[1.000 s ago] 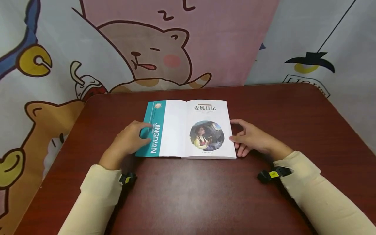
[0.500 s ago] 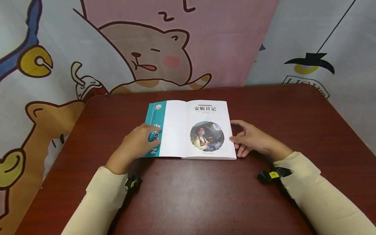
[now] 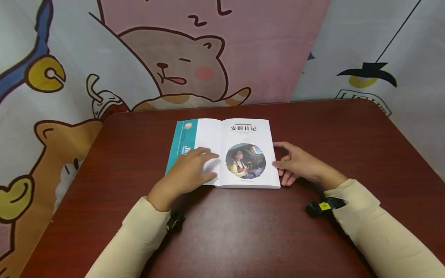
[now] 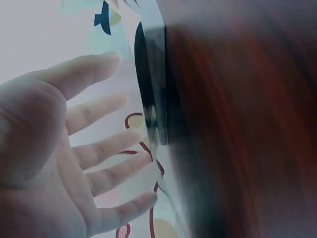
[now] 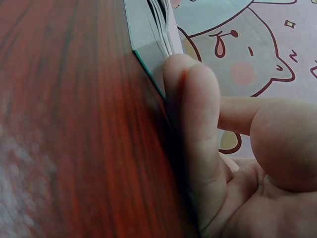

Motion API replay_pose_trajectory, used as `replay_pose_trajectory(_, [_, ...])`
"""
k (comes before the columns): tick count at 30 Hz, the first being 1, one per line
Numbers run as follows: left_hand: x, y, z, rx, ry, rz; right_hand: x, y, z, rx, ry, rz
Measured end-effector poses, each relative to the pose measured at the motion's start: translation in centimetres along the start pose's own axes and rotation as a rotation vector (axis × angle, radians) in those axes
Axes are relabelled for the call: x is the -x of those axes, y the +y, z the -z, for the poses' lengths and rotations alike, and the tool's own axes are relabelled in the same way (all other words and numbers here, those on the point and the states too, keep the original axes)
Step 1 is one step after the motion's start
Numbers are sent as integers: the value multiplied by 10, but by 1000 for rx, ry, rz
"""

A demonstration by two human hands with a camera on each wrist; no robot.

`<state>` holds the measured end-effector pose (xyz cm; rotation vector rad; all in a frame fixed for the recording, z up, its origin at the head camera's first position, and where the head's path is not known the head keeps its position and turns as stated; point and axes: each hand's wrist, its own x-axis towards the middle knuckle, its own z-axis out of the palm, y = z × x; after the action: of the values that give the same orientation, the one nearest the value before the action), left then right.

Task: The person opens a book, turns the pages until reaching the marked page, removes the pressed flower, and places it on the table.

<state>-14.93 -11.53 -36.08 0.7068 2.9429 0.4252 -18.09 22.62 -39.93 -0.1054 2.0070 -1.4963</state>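
An open paperback book (image 3: 245,135) lies on the table, its right page showing a title and a round picture of a seated figure. To its left is a white page with a teal strip (image 3: 185,133). My left hand (image 3: 187,170) is over the left page, fingers extended toward the fold and hiding part of the strip. In the left wrist view, the palm and spread fingers (image 4: 99,116) hold nothing. My right hand (image 3: 299,162) is at the book's right edge, thumb and index fingertips against it. In the right wrist view, fingertips meet the page block (image 5: 151,29).
The book lies toward the far side of a dark red-brown wooden table (image 3: 222,231). Behind it hangs a cartoon-printed cloth (image 3: 271,50). A black strap device (image 3: 175,221) sits at the left wrist, another (image 3: 320,207) at the right.
My left hand has moved right, from the teal strip across the white page to near the fold. The right hand and the book stay in place.
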Motion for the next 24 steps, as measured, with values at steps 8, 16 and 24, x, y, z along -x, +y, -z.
replay_pose_trajectory(8, [-6,21,-3,-8,-20,-86,0,0,-1,0,1,-5])
replay_pose_trajectory(16, [-10,31,-12,5,-85,-136,0,1,-2,-2,-6,-12])
replay_pose_trajectory(24, [-14,32,-16,-29,-79,-150,0,2,0,-4,5,8])
